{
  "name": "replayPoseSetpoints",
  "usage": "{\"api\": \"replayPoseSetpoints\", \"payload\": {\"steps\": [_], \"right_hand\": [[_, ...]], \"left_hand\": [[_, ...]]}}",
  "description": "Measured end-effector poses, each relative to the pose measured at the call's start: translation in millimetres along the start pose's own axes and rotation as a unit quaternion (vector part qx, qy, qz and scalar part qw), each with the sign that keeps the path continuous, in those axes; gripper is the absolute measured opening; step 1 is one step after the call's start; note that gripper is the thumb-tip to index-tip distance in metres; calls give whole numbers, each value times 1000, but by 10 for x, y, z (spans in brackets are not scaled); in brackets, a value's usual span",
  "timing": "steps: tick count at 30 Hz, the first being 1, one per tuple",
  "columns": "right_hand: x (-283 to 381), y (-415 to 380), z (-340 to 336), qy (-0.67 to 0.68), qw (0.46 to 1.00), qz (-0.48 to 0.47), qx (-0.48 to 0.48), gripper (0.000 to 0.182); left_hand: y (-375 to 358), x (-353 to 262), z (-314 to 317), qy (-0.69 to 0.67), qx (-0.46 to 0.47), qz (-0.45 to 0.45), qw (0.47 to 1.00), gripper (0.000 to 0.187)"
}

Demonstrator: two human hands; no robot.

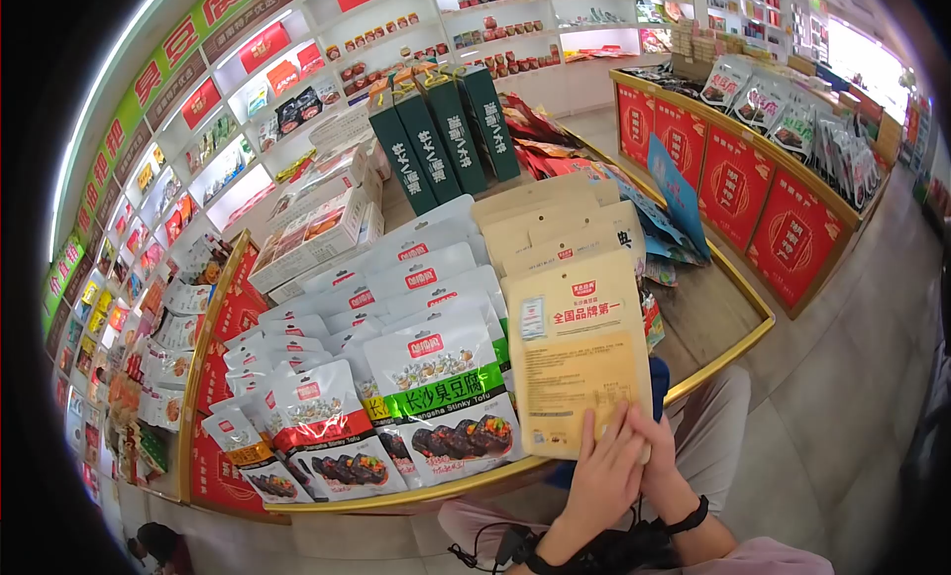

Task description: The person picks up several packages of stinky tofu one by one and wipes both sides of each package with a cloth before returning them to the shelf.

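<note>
A kraft-brown pouch (pixel 580 352) with red print stands upright at the table's front edge. My left hand (pixel 606 466) lies against its lower front, fingers stretched upward. Close beside it, my right hand (pixel 662 454) touches the pouch's lower right corner, its fingers partly hidden. More brown pouches (pixel 555 204) stand behind this one. To the left are white pouches of stinky tofu with a green band (pixel 436 397) and a red band (pixel 322 426).
Tall dark green boxes (pixel 451 139) stand at the back of the gold-edged table (pixel 728 355). White boxes (pixel 317 233) are stacked at left. Blue packs (pixel 677 194) lean at right. Another display counter (pixel 708 179) stands at far right. A person's dark head shows at bottom left.
</note>
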State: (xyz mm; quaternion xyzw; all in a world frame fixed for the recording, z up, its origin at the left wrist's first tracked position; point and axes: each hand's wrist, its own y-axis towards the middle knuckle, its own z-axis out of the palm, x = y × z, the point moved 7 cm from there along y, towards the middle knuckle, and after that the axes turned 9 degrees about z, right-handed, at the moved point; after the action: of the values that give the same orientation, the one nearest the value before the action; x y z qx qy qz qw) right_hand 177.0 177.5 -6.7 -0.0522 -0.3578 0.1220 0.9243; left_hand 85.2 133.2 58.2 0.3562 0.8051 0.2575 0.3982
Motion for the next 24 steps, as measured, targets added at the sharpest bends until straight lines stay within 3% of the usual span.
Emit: {"api": "replayPoseSetpoints", "payload": {"steps": [2,5,7,9,10,13,15,16,17,19,24], "right_hand": [[-62,104,-234,43,992,10,-118,35],[127,173,-401,111,987,-23,-116,36],[369,203,-600,131,977,-101,-133,44],[771,64,-404,137,977,-155,-50,52],[832,8,-415,137,977,-157,-54,52],[823,-114,-496,89,973,-214,-6,58],[400,-66,-468,-145,974,-170,40,61],[394,-95,-202,-400,882,-228,102,60],[305,-107,260,-622,720,-265,157,61],[-112,28,349,-792,542,-244,138,62],[-191,97,319,-795,551,-230,107,57]], "left_hand": [[-30,249,106,-68,48,-35,996,44],[-129,391,38,-29,56,-43,997,50],[-236,490,-21,24,80,-44,996,55],[-365,632,-87,144,90,-82,982,55],[-454,728,-57,153,87,-92,980,53],[-430,707,-32,182,76,-72,978,57],[-417,721,2,188,67,-75,977,60],[-422,736,3,199,56,-80,975,64],[-473,762,20,197,57,-81,975,64],[-671,817,78,139,59,-93,984,71],[-638,781,73,197,67,-91,974,67]]}}
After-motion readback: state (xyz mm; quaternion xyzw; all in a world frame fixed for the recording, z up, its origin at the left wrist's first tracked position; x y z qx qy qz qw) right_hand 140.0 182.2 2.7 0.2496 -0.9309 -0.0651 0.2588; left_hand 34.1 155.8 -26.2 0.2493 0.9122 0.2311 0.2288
